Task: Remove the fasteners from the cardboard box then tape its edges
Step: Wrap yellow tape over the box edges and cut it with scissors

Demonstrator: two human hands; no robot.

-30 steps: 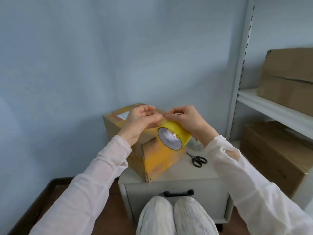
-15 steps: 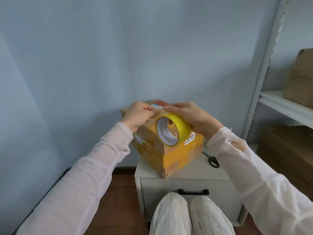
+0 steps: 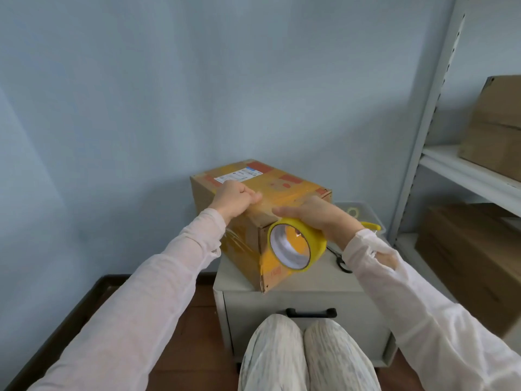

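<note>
The taping step looks to be in hand: the cardboard box (image 3: 284, 184) lies skewed across the top of a small grey cabinet (image 3: 310, 276), its near corner reaching the cabinet's front edge and its far end towards the back left corner. The left hand (image 3: 235, 200) rests on the box's top face with fingers curled and thumb against forefinger, apparently pinching the free end of a clear tape strip (image 3: 262, 208) down onto the cardboard. The right hand (image 3: 318, 215) grasps the yellow tape roll (image 3: 318, 249) from above, holding it just off the box's near end, the strip running between the two hands along the top. The next move probably calls for drawing the roll on down over the near end face while the left hand anchors the strip, then smoothing it and reaching for the scissors (image 3: 342, 263) at the cabinet's right edge. No fasteners can be made out, so whether any are left is unclear. The right thumb is hidden behind the roll, the scissors' blades are covered by the right wrist, and the glossy strip is hard to trace against the cardboard.
</note>
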